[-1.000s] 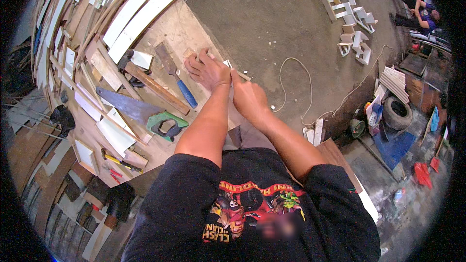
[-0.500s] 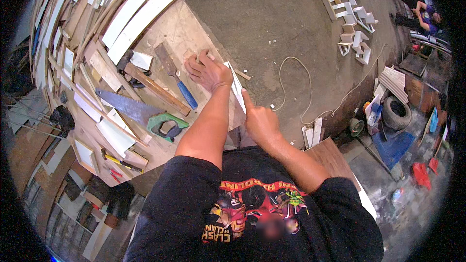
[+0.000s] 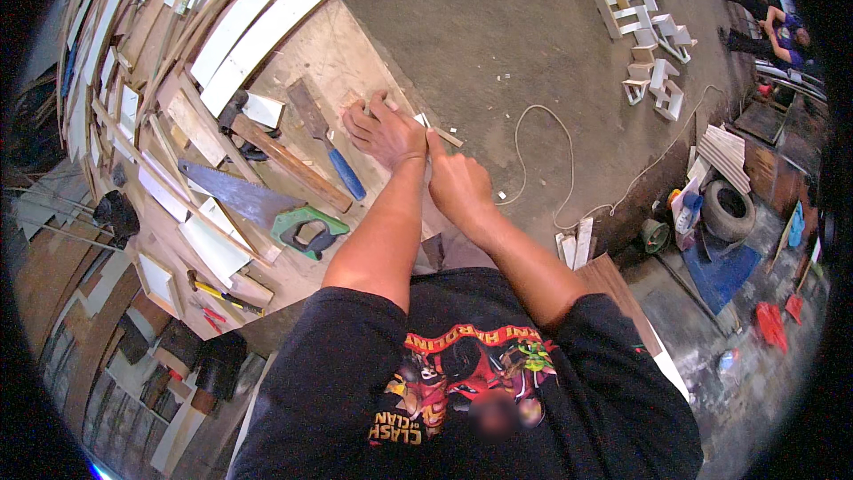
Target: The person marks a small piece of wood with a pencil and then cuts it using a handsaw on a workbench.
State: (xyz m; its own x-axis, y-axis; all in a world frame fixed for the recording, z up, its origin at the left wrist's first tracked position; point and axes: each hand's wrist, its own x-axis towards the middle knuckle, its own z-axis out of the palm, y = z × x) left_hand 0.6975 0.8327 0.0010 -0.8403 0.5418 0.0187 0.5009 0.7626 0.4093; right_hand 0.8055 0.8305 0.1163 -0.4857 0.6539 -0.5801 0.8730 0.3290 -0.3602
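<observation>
My left hand presses down at the bench edge with bent fingers, its side against a narrow white strip. Only the strip's far end shows now. Close beside that wrist is my right hand, fingers curled and the index finger stretched forward along the strip. Whatever sits inside its curled fingers is hidden. To the left lie a wide chisel with a blue handle, a hammer and a handsaw with a green handle, all on the wooden bench top.
Long curved white boards and many offcuts cover the bench's left side, near a yellow-and-black tool and red pliers. A cord loops across the floor. White wooden frames, a tyre and another person are at the right.
My right hand has slid forward along the white strip and closer to my left wrist, covering most of the strip. My left hand stays in place.
</observation>
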